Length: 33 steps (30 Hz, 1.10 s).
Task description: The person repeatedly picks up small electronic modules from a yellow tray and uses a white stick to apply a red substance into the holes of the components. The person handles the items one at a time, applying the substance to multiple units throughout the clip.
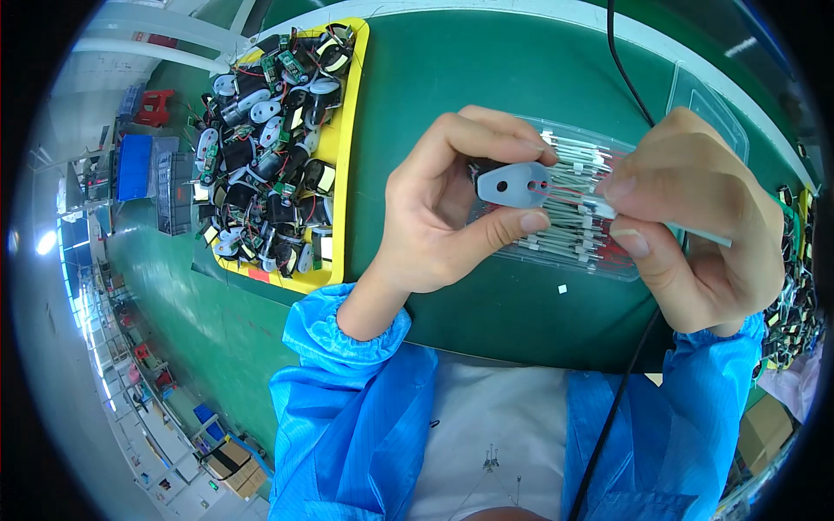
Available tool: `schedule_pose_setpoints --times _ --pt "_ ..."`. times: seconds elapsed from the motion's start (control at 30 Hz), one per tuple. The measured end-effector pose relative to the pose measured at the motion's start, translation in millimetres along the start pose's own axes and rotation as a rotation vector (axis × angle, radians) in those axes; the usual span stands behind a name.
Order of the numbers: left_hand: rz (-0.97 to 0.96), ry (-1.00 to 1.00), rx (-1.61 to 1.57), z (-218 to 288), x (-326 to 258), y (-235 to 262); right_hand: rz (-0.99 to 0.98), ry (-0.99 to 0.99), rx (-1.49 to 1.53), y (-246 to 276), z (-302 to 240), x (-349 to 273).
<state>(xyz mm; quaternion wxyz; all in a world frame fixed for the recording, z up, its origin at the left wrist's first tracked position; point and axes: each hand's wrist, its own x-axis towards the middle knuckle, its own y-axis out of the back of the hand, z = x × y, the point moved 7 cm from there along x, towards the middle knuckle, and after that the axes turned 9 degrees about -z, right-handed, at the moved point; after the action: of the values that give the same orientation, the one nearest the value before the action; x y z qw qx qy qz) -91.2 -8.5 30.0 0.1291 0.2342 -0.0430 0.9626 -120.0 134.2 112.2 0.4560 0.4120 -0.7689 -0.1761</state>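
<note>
My left hand [439,204] pinches a small grey motor part [514,184] with a flat plate that has holes in it, held over the green table. My right hand [695,217] grips a thin white tube-like component [608,207] with red wire, its tip right at the plate's holes. Both hands hover above a clear plastic tray [599,260] filled with several similar white-sleeved parts. Blue sleeves cover both forearms.
A yellow tray [343,174] at the left holds several black motors with small green boards and wires. More small components lie at the right edge [795,286]. A black cable [621,69] runs across the green table [486,304]. An empty clear tray [708,104] sits behind.
</note>
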Motion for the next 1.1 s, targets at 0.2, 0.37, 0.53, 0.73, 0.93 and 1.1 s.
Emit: schedule_pose_setpoints --times 0.2,0.37,0.53,0.73,0.93,1.1 --pt "-0.007 -0.006 -0.069 0.5 -0.1 -0.7 -0.007 0.02 0.038 -0.1 4.2 -1.4" --pt "-0.042 0.003 -0.071 1.4 1.1 -2.5 0.004 0.027 0.069 0.8 6.8 -2.4" --pt "-0.038 0.002 -0.097 2.3 1.4 -2.3 -0.002 0.022 0.079 1.0 6.1 -2.0" --pt "-0.117 -0.017 -0.011 5.0 4.4 -2.8 0.002 -0.097 0.217 2.1 12.9 -1.6" --pt "-0.142 0.0 -0.04 3.8 2.6 -6.2 -0.016 -0.086 0.201 2.2 11.2 -0.7" --pt "-0.16 0.015 -0.069 4.9 3.9 -9.2 -0.045 -0.082 0.165 2.5 6.6 0.2"
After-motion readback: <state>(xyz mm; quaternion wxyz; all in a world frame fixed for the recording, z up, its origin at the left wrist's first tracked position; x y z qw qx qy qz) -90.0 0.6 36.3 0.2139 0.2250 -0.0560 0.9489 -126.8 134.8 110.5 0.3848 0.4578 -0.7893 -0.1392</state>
